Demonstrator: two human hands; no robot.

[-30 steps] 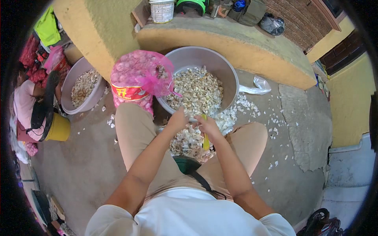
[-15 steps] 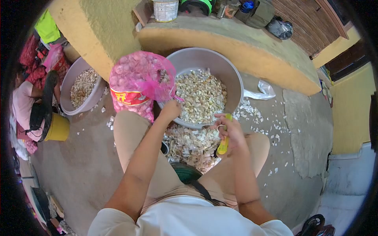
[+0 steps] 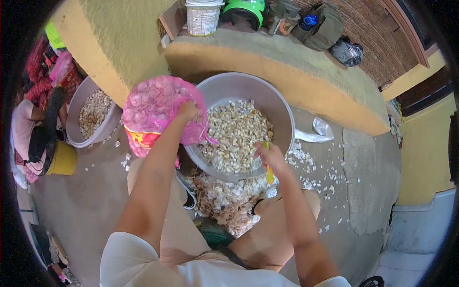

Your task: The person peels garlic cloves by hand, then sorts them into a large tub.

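My left hand [image 3: 188, 111] reaches into the mouth of a pink mesh bag [image 3: 158, 103] full of garlic bulbs. Its fingers are hidden among the netting and bulbs, so I cannot see their grip. Closed around a slim yellow-handled tool [image 3: 269, 175], my right hand [image 3: 271, 158] hovers over the near right rim of a large grey basin [image 3: 282, 100]. The tool's working end is not clear. Loose garlic cloves [image 3: 236, 134] cover the basin's bottom. The bag leans against the basin's left side.
Papery garlic skins [image 3: 224, 201] lie heaped between my legs. On the left, another person [image 3: 28, 124] sits by a second basin [image 3: 114, 115] of cloves and a yellow bucket [image 3: 63, 158]. A ledge [image 3: 267, 57] behind carries a white bucket [image 3: 203, 19] and a green helmet [image 3: 246, 12].
My left hand has moved from the basin's near left rim up and left into the bag's mouth. The right hand keeps the yellow-handled tool. The view has tilted up slightly.
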